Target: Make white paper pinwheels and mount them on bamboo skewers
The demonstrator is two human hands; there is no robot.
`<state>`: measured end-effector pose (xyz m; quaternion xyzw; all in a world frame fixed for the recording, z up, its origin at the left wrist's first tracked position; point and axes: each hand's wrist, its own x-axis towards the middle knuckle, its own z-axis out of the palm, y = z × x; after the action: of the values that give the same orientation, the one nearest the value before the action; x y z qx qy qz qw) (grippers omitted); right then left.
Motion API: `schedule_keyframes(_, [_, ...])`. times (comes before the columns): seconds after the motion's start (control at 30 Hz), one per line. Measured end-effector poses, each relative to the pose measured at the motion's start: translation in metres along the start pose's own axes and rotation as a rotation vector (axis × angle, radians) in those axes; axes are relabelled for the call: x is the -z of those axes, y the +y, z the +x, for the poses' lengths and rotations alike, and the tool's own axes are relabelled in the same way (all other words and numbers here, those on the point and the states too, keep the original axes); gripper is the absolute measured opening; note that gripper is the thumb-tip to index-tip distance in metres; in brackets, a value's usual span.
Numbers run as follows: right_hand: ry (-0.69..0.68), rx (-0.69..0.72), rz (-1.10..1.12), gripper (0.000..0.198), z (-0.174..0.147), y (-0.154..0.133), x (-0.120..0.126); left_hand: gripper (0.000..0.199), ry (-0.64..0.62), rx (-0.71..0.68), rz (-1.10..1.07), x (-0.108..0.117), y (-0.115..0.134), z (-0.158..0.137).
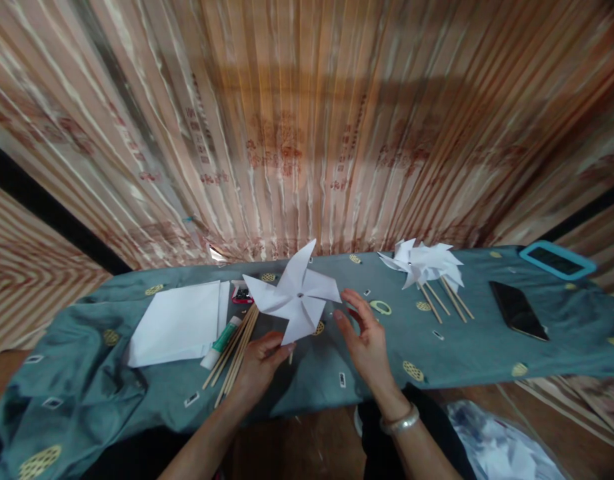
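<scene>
A white paper pinwheel (297, 297) with a small dark pin at its centre is held up over the middle of the table. My left hand (259, 365) is closed at its lower blade; a short end of a wooden stick shows below. On the other side, my right hand (365, 337) is open, thumb and fingers apart, close to the right blade's tip. Left of the pinwheel lie several loose wooden sticks (235, 355), a green and white glue tube (221, 343) and a small red box (242, 292) of dark pins.
A stack of white paper (177, 323) lies at the left on the green tablecloth (317, 387). Finished pinwheels (427, 263) on sticks, a pale green ring-shaped thing (381, 307), a black phone (518, 310) and a blue-framed tablet (557, 259) lie to the right. Curtains hang behind.
</scene>
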<state>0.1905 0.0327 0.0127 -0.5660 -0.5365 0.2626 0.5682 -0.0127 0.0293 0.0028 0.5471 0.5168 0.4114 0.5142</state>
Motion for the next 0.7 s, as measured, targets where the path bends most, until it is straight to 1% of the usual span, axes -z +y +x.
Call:
schedule_keyframes(0.07, [0.042,0.032,-0.069,0.043,0.001,-0.002,0.003,0.024,-0.015,0.014,-0.011,-0.001,0.000,0.000])
schedule_keyframes(0.13, [0.066,0.059,-0.120,0.042,0.001,-0.004,0.005,0.024,-0.023,0.025,-0.018,-0.001,0.001,0.000])
schedule_keyframes(0.2, [0.069,0.090,-0.150,0.035,-0.001,-0.005,0.004,0.024,-0.021,0.035,-0.025,-0.001,0.002,0.000])
schedule_keyframes(0.27, [0.034,0.083,-0.118,0.028,-0.004,-0.005,0.000,0.024,-0.018,0.039,-0.017,-0.001,0.004,0.000])
schedule_keyframes(0.33, [-0.044,-0.004,-0.001,0.029,-0.007,-0.003,-0.006,0.023,-0.015,0.040,-0.009,-0.001,0.006,-0.001])
schedule_keyframes(0.4, [-0.152,-0.150,0.170,0.034,-0.008,0.002,-0.013,0.021,-0.019,0.047,-0.008,-0.002,0.006,-0.001])
schedule_keyframes(0.47, [-0.231,-0.277,0.321,0.038,-0.008,0.006,-0.019,0.019,-0.015,0.049,-0.009,-0.003,0.005,-0.001])
schedule_keyframes(0.53, [-0.243,-0.363,0.416,0.038,-0.007,0.009,-0.023,0.016,-0.011,0.043,0.001,-0.005,0.003,-0.001])
schedule_keyframes(0.7, [-0.167,-0.508,0.514,0.040,-0.006,0.018,-0.024,0.019,0.001,0.063,0.008,-0.007,-0.004,0.000])
